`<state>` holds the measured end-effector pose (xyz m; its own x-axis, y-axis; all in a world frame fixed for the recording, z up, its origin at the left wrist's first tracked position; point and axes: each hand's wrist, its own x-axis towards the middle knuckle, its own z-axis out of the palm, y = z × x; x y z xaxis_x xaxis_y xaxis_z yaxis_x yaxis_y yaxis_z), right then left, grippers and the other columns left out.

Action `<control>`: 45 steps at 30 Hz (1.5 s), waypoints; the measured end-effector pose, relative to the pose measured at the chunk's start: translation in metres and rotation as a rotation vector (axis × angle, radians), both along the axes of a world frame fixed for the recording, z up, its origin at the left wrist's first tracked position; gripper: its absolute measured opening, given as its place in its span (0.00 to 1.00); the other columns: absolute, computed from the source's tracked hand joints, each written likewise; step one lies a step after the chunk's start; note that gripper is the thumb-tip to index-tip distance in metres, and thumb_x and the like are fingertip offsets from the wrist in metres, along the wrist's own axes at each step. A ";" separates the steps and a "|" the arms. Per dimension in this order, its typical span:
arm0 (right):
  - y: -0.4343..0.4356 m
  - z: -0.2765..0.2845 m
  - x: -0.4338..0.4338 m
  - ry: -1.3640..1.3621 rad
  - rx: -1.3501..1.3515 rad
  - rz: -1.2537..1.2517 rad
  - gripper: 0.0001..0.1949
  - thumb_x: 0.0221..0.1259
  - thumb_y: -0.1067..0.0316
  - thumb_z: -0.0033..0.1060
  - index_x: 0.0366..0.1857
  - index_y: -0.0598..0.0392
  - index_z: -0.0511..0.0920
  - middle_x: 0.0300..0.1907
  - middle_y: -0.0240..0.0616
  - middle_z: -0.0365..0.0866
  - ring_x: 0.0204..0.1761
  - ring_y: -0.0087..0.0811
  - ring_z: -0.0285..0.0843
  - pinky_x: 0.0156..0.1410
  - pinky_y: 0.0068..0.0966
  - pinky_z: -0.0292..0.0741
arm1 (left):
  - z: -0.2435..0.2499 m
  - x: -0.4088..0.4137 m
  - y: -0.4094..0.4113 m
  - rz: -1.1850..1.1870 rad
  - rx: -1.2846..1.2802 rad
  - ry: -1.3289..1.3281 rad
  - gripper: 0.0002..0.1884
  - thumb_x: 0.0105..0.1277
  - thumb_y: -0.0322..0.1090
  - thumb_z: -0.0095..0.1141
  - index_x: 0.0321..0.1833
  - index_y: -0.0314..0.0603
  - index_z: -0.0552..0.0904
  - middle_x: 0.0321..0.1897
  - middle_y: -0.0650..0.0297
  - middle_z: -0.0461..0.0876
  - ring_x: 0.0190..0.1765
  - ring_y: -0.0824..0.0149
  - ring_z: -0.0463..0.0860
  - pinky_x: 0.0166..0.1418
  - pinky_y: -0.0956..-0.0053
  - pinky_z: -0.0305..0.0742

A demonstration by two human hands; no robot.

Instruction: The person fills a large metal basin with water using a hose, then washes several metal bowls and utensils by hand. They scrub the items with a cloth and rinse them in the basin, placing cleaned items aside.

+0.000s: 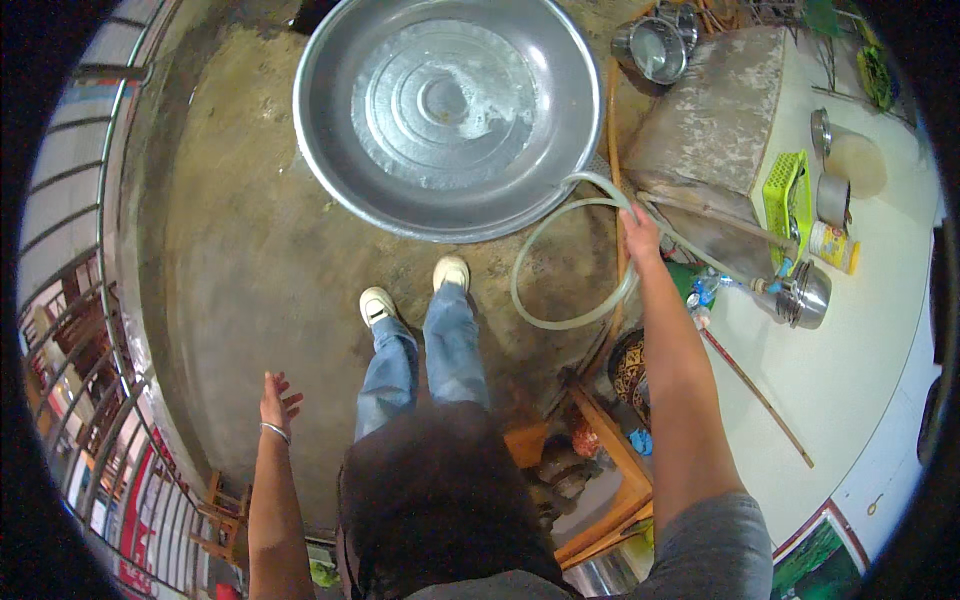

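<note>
A clear plastic hose (540,319) makes a loose loop, and my right hand (640,234) grips it beside the rim of a large round metal basin (360,202). The hose's free end points into the basin, over its right rim. From my hand the hose runs right to a blue-handled tap (780,274). Some water with foam (487,112) lies on the basin's ringed bottom. On the other side, my left hand (279,405) hangs empty over the floor, fingers apart, with a bangle (275,431) at the wrist.
Metal pots (658,51) stand beyond the basin at the right. A lime-green plastic basket (784,195), a yellow-labelled tub (832,247) and steel bowls (806,296) are along the right wall. A metal railing (105,195) borders the left of the concrete floor (247,262). A wooden frame (615,450) is near my right side.
</note>
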<state>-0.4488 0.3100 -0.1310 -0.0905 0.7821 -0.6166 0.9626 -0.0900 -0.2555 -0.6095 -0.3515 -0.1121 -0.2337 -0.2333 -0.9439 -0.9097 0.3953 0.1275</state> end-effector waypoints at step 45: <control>-0.039 0.061 -0.255 0.457 -1.051 0.434 0.20 0.61 0.60 0.50 0.57 0.47 0.66 0.18 0.19 0.59 0.17 0.11 0.53 0.19 0.12 0.52 | -0.064 -0.191 0.276 0.082 0.476 0.560 0.13 0.58 0.25 0.50 0.45 0.43 0.69 0.37 0.65 0.75 0.38 0.70 0.76 0.38 0.74 0.73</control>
<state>-0.7039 0.2715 -0.0703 -0.5934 -0.2258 -0.7726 0.8048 -0.1498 -0.5743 -0.8001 -0.0754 -0.1759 -0.7096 0.1344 -0.6917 -0.6822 0.1149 0.7221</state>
